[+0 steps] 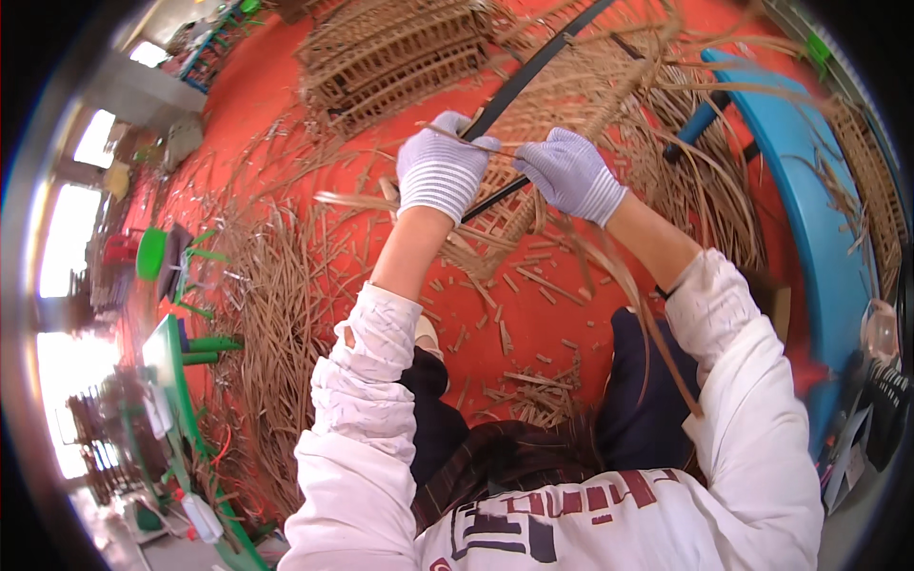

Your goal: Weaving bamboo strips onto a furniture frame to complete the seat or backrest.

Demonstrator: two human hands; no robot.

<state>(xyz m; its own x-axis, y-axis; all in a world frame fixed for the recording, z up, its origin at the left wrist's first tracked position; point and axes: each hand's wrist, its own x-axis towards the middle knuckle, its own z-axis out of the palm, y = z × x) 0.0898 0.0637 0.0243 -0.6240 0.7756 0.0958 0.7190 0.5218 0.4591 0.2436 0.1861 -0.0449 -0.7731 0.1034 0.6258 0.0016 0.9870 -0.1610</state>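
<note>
While both arms reach forward, left hand [440, 174] grip and right hand [569, 173] grip closed on cane strip [473, 143].

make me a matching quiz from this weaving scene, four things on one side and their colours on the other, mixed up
Things:
1. floor
2. gloves on the left hand and right hand
3. long bench at the right
4. strip running between the hands

Colours:
A. black
B. blue
C. red-orange
D. pale grey-white

Pairs: 1-C, 2-D, 3-B, 4-A
</note>
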